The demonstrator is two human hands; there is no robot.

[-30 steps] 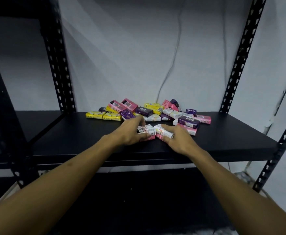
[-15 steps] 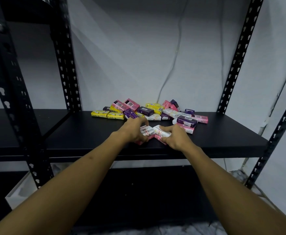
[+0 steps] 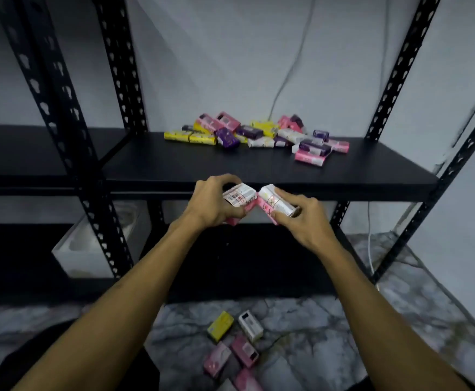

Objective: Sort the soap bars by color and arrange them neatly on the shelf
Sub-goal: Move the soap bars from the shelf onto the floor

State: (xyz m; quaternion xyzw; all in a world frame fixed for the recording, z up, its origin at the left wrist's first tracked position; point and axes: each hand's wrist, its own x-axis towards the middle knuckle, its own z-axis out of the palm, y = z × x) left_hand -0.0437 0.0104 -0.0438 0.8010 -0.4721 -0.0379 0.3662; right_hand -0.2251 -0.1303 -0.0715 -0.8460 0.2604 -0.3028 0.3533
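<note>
A jumbled pile of soap bars [image 3: 259, 135] in yellow, pink, purple and white wrappers lies at the back of the black shelf [image 3: 191, 167]. In front of the shelf's front edge, in the air, my left hand [image 3: 213, 206] grips a small stack of white and pink soap bars [image 3: 237, 197]. Beside it my right hand [image 3: 301, 218] grips another white and pink stack [image 3: 273, 203]. The two stacks touch at their near corners.
Several soap bars [image 3: 236, 342], yellow, white and pink, lie on the marbled floor below my arms. Black slotted uprights [image 3: 61, 114] stand left and right. A white box [image 3: 89, 249] sits on the lower left shelf. A cable hangs down the wall.
Both hands have lifted their white and pink bars off the shelf and pulled them back past its front edge. The camera has tilted down, so the floor now shows.
</note>
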